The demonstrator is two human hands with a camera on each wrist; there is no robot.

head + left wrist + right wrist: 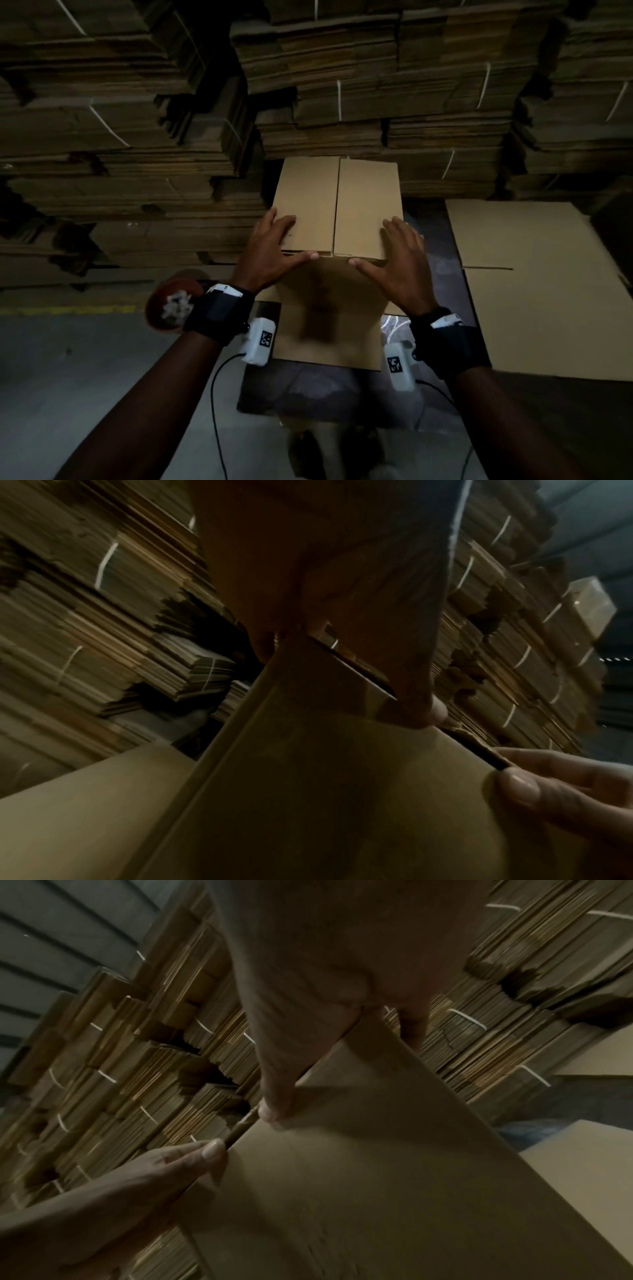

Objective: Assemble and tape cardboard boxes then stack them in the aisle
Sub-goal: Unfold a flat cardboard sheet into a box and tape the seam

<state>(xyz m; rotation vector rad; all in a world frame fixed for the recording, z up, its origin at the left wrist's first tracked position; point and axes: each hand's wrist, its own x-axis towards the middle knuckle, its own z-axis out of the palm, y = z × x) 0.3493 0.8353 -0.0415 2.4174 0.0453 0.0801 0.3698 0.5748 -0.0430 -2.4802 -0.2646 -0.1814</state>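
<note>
A brown cardboard box (337, 205) stands on a dark table, its two top flaps folded shut and meeting at a centre seam. My left hand (284, 240) lies flat on the left flap with fingers spread and the thumb along the box's front top edge. My right hand (397, 250) mirrors it on the right flap. In the left wrist view the left hand (325, 574) presses over the box (325, 791) edge. The right wrist view shows the right hand (325, 974) over the box (377, 1177) corner. A brown tape-like roll (171, 305) sits beside my left wrist.
Tall stacks of bundled flat cardboard (137, 137) fill the background close behind the box. Flat cardboard sheets (531, 291) lie on the right. The dark table (308, 394) sits in front of me, with grey floor and a yellow line (68, 310) at left.
</note>
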